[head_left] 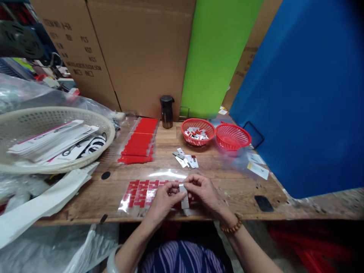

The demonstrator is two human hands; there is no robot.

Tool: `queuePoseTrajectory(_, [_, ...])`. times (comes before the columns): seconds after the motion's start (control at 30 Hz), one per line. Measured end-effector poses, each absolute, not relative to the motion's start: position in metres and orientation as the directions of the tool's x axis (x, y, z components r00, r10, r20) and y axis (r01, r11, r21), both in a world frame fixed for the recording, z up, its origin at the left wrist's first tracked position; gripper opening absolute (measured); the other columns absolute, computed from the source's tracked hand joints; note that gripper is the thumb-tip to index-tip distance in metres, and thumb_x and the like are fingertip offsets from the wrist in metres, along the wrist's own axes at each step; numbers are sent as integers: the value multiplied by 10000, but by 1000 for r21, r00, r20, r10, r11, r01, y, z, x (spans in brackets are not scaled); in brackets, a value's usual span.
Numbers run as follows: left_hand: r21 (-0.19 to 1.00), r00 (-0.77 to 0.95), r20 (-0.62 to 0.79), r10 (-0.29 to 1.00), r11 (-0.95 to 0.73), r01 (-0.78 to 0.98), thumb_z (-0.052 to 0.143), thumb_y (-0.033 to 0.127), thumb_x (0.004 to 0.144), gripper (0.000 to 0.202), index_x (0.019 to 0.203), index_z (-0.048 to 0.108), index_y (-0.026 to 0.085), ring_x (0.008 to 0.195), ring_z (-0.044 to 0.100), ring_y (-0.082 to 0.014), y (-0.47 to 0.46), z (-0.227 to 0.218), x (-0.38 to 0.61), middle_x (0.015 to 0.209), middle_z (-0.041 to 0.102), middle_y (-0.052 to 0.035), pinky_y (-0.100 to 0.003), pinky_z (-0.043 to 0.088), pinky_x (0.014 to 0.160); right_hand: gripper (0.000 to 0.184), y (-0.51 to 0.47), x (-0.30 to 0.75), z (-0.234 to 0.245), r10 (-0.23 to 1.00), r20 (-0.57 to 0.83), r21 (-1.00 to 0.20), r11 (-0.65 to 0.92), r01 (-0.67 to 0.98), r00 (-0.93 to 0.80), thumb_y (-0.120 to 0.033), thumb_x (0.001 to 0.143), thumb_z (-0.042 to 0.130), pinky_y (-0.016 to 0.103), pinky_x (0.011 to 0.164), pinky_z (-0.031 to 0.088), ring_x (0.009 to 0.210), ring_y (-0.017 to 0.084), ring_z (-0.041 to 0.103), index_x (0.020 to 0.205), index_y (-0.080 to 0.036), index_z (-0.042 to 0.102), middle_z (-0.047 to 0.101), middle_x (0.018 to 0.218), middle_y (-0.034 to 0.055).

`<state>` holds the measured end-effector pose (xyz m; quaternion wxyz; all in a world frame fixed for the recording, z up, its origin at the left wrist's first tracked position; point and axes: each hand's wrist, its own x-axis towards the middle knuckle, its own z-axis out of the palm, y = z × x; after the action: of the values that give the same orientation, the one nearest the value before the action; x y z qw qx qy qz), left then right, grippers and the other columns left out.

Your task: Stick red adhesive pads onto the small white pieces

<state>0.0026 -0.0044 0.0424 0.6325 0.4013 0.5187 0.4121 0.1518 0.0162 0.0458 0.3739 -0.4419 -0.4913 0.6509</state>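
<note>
My left hand (164, 198) and my right hand (202, 192) meet at the near edge of a wooden table (227, 182). Together they pinch a small silvery metal piece (184, 196) that hangs between the fingertips. Under the hands lies a clear plastic sheet with rows of red stickers (139, 192). A small heap of similar metal pieces (185, 157) rests just beyond the hands.
Two red mesh baskets stand at the back, one (198, 131) holding metal pieces, the other (232, 136) with nothing visible inside. Stacks of red sticker sheets (140, 142), a dark cup (166, 110), a large cream basket of packets (51, 138), cardboard boxes and a blue panel (307, 94) surround the table.
</note>
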Motion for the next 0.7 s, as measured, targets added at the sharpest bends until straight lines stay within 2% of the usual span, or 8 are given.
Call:
queuePoseTrajectory(0.1, [918,143,-368,919,383,-99,755,274,564,270,694,574,122,388,479,-59,-8,43,1,442,519,67,-161,351,407,218,12,152,50,911,-197,-979,-205,16,-361,-371,749,604,177,437,373,440,64,455,804,-160,612,526,552,-50])
queuePoseTrajectory(0.2, [883,103,-420,902,432,-185,753,281,572,283,656,530,129,379,490,-57,-10,42,0,450,557,42,-153,374,397,232,2,156,47,958,-143,-988,-124,92,-247,-367,790,556,194,464,401,498,86,494,912,-175,604,553,628,-32])
queuePoseTrajectory(0.3, [806,104,-495,863,500,-316,765,259,555,307,696,524,131,428,546,-69,-11,42,0,524,603,17,-157,441,429,297,-16,159,36,975,-98,-984,-64,168,-200,-323,758,606,212,520,435,582,107,534,1025,-197,571,575,720,-15])
queuePoseTrajectory(0.4, [760,125,-529,840,534,-372,772,229,547,325,710,505,143,430,554,-70,-13,41,1,536,600,25,-154,459,424,313,-36,158,24,986,-27,-961,20,277,-163,-276,720,651,218,532,434,595,112,522,1016,-207,576,575,746,-8])
queuePoseTrajectory(0.53, [747,170,-524,834,547,-378,776,241,553,323,736,536,123,438,560,-60,-17,40,1,553,614,13,-139,469,440,199,-50,156,22,987,63,-914,115,389,-146,-266,809,559,237,604,453,670,136,555,997,-211,592,601,790,18])
queuePoseTrajectory(0.7, [715,202,-567,799,599,-361,782,246,553,381,842,572,112,446,594,-87,-23,39,-4,570,649,-18,-164,496,462,227,-52,158,29,957,122,-873,230,430,-263,-222,885,438,287,812,456,922,175,573,1088,-230,540,608,1005,55])
